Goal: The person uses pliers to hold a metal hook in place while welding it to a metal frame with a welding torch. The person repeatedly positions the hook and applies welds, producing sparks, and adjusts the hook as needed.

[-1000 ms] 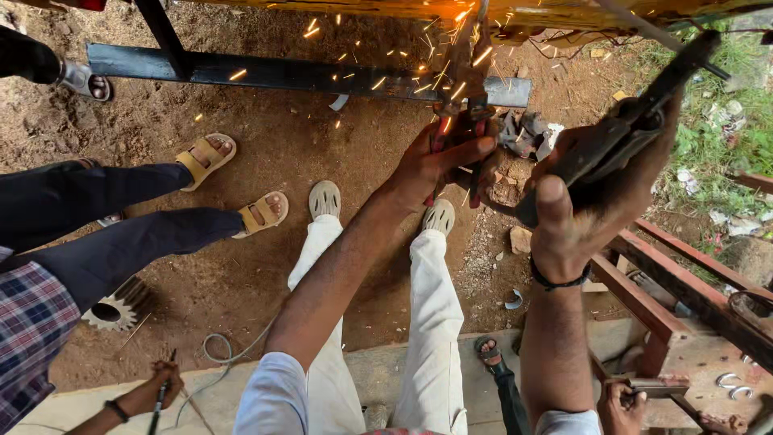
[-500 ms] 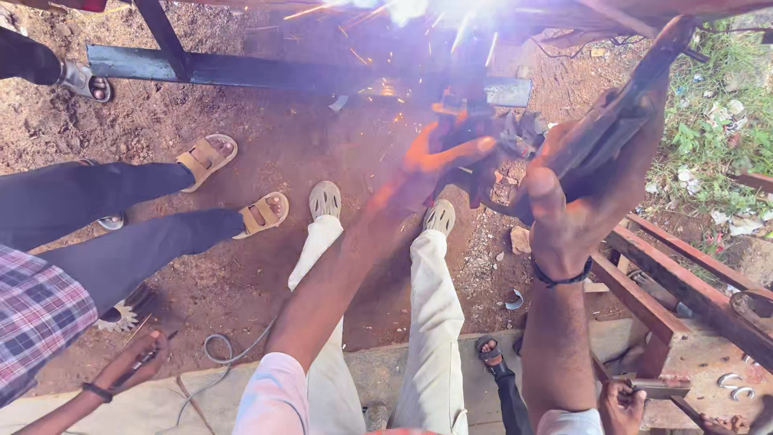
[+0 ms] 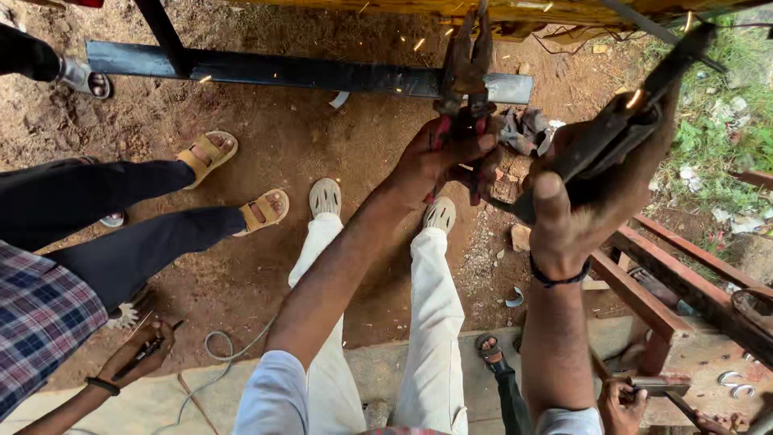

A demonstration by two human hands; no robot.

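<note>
left hand (image 3: pixel 439 157) gripping pliers (image 3: pixel 465 76), steel bar (image 3: pixel 306 72)

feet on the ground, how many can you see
5. Two in tan sandals at left. Two in pale clogs at centre. One in a dark sandal at the bottom. More may be hidden behind arms and legs.

The left hand (image 3: pixel 439 157) grips pliers (image 3: pixel 465 72) over the steel beam (image 3: pixel 306 72), which runs across the dirt ground (image 3: pixel 322 153). To its right, the right hand (image 3: pixel 580 201) holds a dark tool (image 3: pixel 620 121). A bystander's sandalled feet (image 3: pixel 237 181) stand left.
</note>
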